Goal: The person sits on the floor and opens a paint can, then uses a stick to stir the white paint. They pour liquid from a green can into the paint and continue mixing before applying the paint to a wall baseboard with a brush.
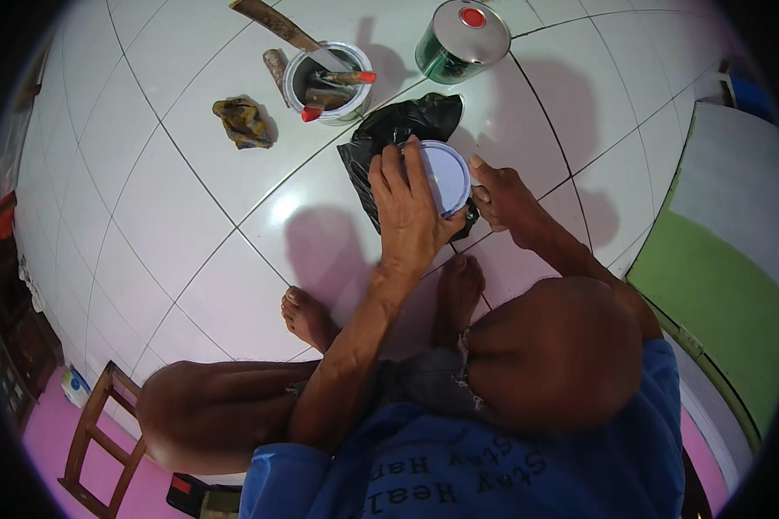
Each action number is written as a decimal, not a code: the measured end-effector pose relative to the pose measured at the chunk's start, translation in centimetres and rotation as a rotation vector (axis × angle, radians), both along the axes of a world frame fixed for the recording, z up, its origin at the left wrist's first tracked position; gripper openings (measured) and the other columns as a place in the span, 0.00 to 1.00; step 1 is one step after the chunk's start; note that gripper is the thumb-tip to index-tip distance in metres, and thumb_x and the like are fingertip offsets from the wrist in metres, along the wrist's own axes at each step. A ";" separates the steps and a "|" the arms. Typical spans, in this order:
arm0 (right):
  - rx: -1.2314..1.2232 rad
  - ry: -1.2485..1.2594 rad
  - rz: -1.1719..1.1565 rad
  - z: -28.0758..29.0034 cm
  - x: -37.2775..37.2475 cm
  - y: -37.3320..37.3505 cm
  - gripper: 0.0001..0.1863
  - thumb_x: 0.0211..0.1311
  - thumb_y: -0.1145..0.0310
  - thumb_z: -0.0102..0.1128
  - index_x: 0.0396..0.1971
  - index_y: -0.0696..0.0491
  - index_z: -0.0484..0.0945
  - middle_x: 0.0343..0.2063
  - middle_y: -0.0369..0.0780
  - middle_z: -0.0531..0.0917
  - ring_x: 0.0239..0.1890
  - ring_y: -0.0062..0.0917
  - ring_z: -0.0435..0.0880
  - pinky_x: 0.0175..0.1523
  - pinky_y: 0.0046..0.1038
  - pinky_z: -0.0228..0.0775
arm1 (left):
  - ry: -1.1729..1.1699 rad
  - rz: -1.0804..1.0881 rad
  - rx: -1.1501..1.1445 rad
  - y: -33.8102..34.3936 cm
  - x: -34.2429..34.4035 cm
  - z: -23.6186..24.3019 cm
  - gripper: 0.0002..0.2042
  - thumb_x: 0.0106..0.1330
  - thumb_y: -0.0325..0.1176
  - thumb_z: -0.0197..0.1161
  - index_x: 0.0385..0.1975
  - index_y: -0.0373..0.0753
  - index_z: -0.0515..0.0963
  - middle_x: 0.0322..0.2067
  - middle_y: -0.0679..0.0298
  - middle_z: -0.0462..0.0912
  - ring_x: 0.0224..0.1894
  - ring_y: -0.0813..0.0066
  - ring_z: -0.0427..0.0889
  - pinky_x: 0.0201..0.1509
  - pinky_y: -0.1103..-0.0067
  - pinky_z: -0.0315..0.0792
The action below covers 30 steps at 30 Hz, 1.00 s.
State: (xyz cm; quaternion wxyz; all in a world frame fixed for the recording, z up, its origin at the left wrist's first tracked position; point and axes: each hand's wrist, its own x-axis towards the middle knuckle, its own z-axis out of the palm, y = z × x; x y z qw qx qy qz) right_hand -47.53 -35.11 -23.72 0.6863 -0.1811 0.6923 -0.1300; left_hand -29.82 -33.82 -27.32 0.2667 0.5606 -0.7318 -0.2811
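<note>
A small round can with a pale lavender-white lid stands on a crumpled black plastic bag on the tiled floor. My left hand is wrapped over its left side, fingers across the rim and thumb at the near edge. Close against the can's right rim, my right hand is closed, thumb up and fingers curled. What it holds, if anything, is too small to make out.
Beyond, an open can holds a long scraper-like blade and red-ended tools. A brown roll and stained crumpled cloth lie beside it. A metal can with a red cap stands far right; a green-and-white panel is at right.
</note>
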 end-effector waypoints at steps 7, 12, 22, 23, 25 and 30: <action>0.076 -0.064 -0.133 0.4 0.6 -0.4 0.29 0.74 0.38 0.48 0.20 0.44 0.61 0.13 0.27 0.57 0.14 0.17 0.49 0.21 0.27 0.42 | -0.008 0.007 -0.081 -0.4 0.0 -0.5 0.54 0.38 0.33 0.82 0.70 0.25 0.58 0.60 0.37 0.62 0.63 0.34 0.62 0.70 0.50 0.61; 0.116 -0.127 -0.181 0.6 0.4 -0.7 0.29 0.77 0.39 0.45 0.20 0.43 0.59 0.14 0.27 0.57 0.15 0.17 0.48 0.22 0.26 0.39 | 0.020 0.016 -0.077 -0.3 -0.2 -0.5 0.54 0.39 0.34 0.81 0.69 0.26 0.58 0.60 0.38 0.62 0.63 0.34 0.62 0.69 0.50 0.62; -0.575 0.307 0.469 -1.9 -1.5 -0.5 0.32 0.76 0.42 0.49 0.38 0.62 0.78 0.27 0.45 0.81 0.30 0.34 0.78 0.41 0.38 0.72 | 0.032 -0.022 -0.046 -0.9 0.3 -0.5 0.58 0.37 0.38 0.86 0.71 0.28 0.56 0.62 0.38 0.61 0.64 0.35 0.61 0.70 0.51 0.61; -0.600 0.351 0.503 -2.2 -1.8 -0.4 0.32 0.75 0.43 0.49 0.41 0.64 0.78 0.30 0.47 0.82 0.34 0.36 0.80 0.46 0.39 0.72 | 0.029 -0.019 -0.049 -1.0 0.2 -0.5 0.58 0.37 0.38 0.86 0.71 0.29 0.56 0.62 0.38 0.61 0.64 0.35 0.61 0.70 0.51 0.61; -0.620 0.375 0.530 -2.6 -2.1 0.0 0.31 0.74 0.45 0.51 0.43 0.65 0.79 0.32 0.48 0.84 0.36 0.37 0.82 0.48 0.39 0.73 | 0.021 -0.020 -0.038 -0.7 0.2 -0.3 0.58 0.37 0.38 0.86 0.71 0.29 0.56 0.62 0.38 0.61 0.65 0.36 0.61 0.69 0.50 0.62; -0.256 0.142 0.546 0.2 -2.5 -1.7 0.20 0.75 0.52 0.55 0.38 0.58 0.77 0.28 0.36 0.81 0.29 0.18 0.78 0.32 0.22 0.69 | 0.020 -0.020 -0.041 -0.6 0.7 -0.6 0.58 0.37 0.38 0.86 0.71 0.29 0.56 0.63 0.39 0.61 0.65 0.37 0.61 0.70 0.51 0.63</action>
